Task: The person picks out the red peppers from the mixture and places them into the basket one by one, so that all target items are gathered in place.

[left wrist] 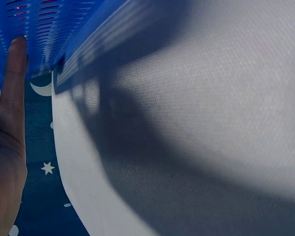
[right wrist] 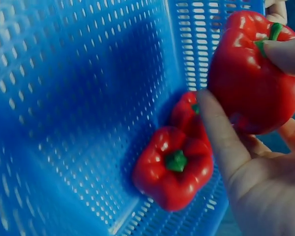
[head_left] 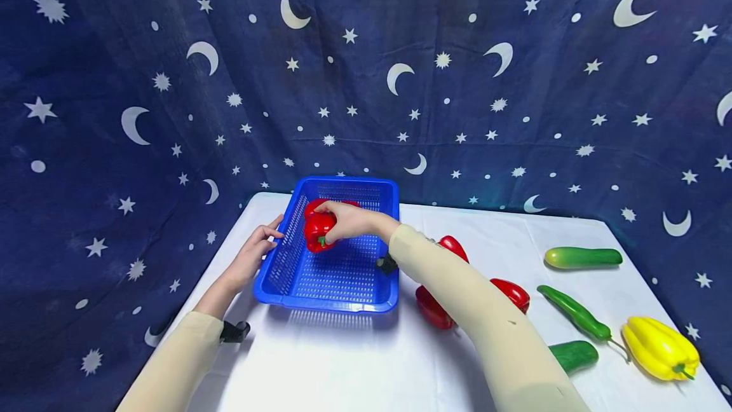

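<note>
A blue perforated plastic basket [head_left: 328,302] stands on the white-covered table. Over its inside, my right hand [head_left: 350,221] holds a red bell pepper [right wrist: 255,73], with the thumb near its green stem and the fingers round its side. Below it in the right wrist view, two more red bell peppers lie together in the basket: a near one [right wrist: 174,172] with its stem up, and one partly hidden behind it [right wrist: 186,115]. At the basket's left side, my left hand [head_left: 254,256] touches the wall and rim with extended fingers; one straight finger [left wrist: 14,73] lies against the perforated wall.
Right of the basket, several red bell peppers [head_left: 433,308] lie on the table, partly behind my right forearm. Farther right are a cucumber [head_left: 583,257], a long green chili pepper [head_left: 574,311], another green vegetable [head_left: 574,355] and a yellow bell pepper [head_left: 660,347]. A starry blue curtain [head_left: 366,81] surrounds the table.
</note>
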A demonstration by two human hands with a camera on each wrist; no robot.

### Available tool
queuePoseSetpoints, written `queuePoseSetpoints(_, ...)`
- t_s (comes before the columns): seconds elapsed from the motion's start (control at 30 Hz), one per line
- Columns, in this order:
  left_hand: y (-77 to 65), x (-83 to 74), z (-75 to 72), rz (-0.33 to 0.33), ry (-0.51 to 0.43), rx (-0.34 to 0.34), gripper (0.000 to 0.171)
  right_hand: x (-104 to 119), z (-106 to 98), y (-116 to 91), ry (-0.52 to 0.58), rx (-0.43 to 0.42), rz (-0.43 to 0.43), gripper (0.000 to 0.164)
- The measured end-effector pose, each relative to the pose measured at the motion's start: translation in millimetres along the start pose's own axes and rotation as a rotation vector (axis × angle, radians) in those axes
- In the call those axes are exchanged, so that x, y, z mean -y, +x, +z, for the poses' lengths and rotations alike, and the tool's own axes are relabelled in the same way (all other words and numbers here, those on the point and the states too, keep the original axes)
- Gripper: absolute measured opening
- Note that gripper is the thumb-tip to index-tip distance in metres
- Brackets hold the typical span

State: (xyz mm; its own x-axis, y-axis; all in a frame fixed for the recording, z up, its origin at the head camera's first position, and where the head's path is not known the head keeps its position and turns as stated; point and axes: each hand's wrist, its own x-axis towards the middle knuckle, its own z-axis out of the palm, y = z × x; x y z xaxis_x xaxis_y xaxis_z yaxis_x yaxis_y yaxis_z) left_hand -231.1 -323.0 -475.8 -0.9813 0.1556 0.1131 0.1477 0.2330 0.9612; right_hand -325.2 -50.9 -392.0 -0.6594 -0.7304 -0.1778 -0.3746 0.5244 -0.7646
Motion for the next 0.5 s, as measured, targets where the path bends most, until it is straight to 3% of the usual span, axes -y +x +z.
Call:
queuePoseSetpoints(0.3,1.1,-2.1,0.6,-0.026,-0.002,-0.006,0.027,-1,18,11,-0.139,0.010,0.066,0.087)
queuePoseSetpoints(0.5,0.8,-1.7,-0.6,-0.015,-0.020,-0.011,0.026,-2,24,17,-0.100,0.044,0.114,0.089)
